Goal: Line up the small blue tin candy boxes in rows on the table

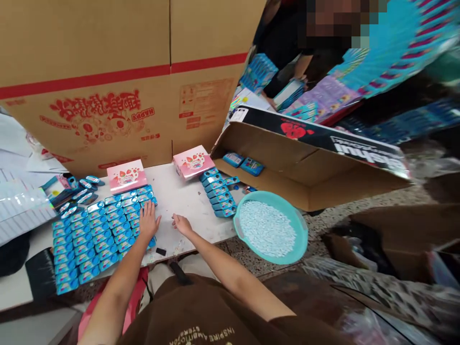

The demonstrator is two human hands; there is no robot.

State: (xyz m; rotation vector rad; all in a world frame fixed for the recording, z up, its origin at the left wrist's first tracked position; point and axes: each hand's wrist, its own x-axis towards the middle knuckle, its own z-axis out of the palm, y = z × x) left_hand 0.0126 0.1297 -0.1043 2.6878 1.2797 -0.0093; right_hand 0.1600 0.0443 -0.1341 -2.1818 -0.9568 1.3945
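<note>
A carton (124, 93) is reading “HAPPY” at ten o'clock; at eight, the left hand (148, 221), outstretched, is touching blue packs (101, 231) near the curled right hand (182, 224), its grip unclear.

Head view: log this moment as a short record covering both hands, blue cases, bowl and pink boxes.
left hand: spread over the right side of the large block of blue cases
right hand: fingers curled, over the table; grip unclear
short row of blue cases: left of the bowl
teal bowl: holds small white pieces
pink boxes: two, before the tall carton
</note>
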